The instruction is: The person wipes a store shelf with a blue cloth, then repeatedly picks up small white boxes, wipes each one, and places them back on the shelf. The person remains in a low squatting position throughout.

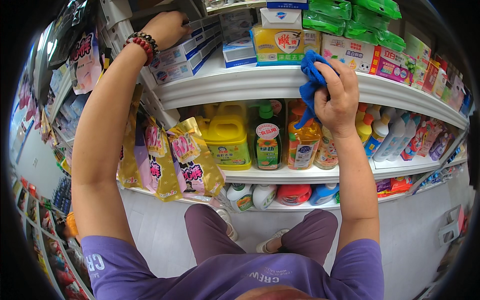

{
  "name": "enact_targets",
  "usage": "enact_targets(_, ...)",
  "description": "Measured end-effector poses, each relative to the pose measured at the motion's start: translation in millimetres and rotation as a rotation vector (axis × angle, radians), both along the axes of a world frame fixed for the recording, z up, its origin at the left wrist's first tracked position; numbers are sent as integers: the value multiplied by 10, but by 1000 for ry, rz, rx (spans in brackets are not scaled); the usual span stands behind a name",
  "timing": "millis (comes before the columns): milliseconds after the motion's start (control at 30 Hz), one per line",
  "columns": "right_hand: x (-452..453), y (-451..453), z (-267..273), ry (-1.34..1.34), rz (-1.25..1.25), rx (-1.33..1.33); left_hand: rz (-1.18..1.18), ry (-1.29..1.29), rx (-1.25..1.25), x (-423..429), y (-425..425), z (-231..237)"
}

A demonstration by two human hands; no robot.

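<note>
My right hand grips a bunched blue cloth at the front edge of the white shelf, before a yellow soap pack and a boxed product. My left hand, with beaded bracelets on its wrist, reaches over stacked soap boxes at the shelf's left end. Its fingertips are partly hidden by its own back, so whether it holds a box cannot be told. A few soap boxes lie between the two hands. Green packs are piled at the back right.
Below stand yellow jugs, a green pump bottle and an orange pump bottle. Gold hanging packets jut out at the left beside the shelf upright. Detergent bottles line the bottom shelf. A stool stands at the right.
</note>
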State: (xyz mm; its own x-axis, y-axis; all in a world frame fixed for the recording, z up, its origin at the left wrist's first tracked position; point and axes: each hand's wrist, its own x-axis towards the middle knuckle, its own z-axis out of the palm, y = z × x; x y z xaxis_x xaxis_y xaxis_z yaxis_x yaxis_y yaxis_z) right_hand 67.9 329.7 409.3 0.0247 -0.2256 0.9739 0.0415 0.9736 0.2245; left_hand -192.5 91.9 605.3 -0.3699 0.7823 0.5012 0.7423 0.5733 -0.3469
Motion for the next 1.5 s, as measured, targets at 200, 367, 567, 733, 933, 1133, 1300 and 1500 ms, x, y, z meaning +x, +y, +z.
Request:
enact_targets(200, 2, 6, 0, -3, 0, 7, -54, 51, 55, 70, -33, -31)
enact_targets(367, -5, 24, -2, 6, 6, 14, 23, 9, 41, 366, -114, -104)
enact_targets(567, -31, 44, -22, 13, -8, 7, 169, 87, 27, 615, -109, -208)
enact_targets(733, -30, 45, -25, 12, -16, 19, 133, 66, 26, 646, -87, -201)
enact_targets(933, -29, 14, -7, 15, -12, 18, -479, -61, 53, 777, 168, -517)
enact_targets(1133, -17, 43, -10, 4, 21, 27, -350, -272, -86, 839, 199, -682)
enact_targets(1300, -36, 55, -26, 15, 25, 20, -432, -399, -39, 832, 34, -594)
enact_targets(1500, -38, 33, -18, 22, 15, 21, -477, -417, -10, 835, 144, -766)
